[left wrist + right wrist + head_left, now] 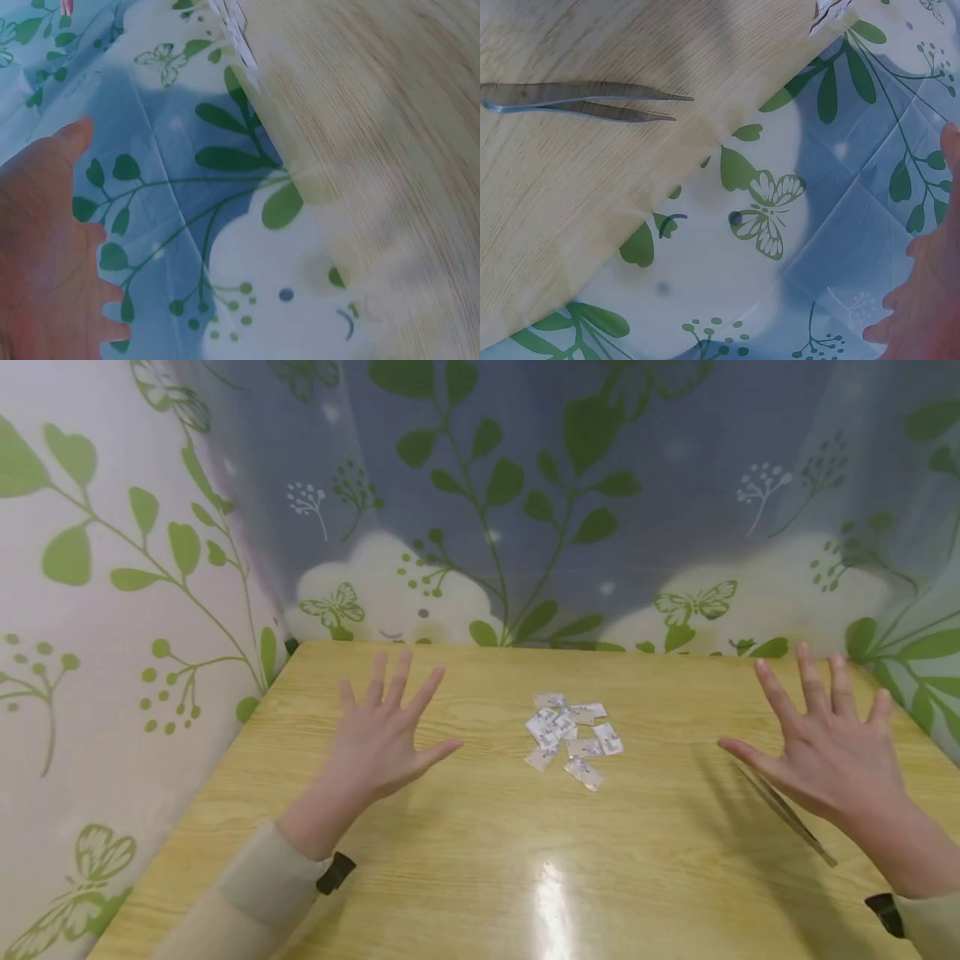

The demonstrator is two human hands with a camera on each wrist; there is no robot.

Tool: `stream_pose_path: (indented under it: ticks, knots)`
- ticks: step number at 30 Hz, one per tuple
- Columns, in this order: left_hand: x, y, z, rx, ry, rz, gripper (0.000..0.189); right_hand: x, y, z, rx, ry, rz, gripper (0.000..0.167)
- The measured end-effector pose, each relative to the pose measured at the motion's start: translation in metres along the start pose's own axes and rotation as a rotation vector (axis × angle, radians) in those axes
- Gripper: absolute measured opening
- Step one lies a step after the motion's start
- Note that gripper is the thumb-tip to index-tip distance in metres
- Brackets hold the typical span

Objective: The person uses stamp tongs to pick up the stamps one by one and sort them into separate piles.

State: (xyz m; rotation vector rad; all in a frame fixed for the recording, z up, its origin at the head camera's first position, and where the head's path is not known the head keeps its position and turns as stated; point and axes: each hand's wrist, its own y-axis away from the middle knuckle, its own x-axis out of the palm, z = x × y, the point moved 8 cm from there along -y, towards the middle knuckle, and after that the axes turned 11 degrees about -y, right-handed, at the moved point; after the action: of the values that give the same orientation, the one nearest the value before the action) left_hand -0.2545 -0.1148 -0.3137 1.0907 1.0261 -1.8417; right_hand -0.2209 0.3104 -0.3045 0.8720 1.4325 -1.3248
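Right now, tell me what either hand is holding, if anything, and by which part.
Nothing is held: the left hand and right hand are spread and empty; the tweezers and printed pieces lie on the table.

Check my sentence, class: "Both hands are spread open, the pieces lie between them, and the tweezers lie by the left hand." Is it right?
Not quite: the tweezers lie by the right hand, as the head view shows. Both hands are spread open, with the pieces between them.
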Motion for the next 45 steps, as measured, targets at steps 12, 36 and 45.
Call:
stream_pose_path:
  ticks: [12, 36, 45]
  knots:
    - [0.017, -0.040, -0.064, 0.176, 0.142, 0.050, 0.084, 0.021, 0.013, -0.009, -0.017, -0.056, 0.025, 0.102]
    - [0.042, -0.083, -0.160, 0.572, 0.589, 0.170, 0.054, 0.067, 0.051, -0.036, -0.025, -0.433, 0.208, 0.090]
    - [0.057, -0.091, -0.167, 0.569, 0.647, 0.251, 0.032, 0.074, 0.056, -0.054, -0.048, -0.470, 0.215, 0.087]
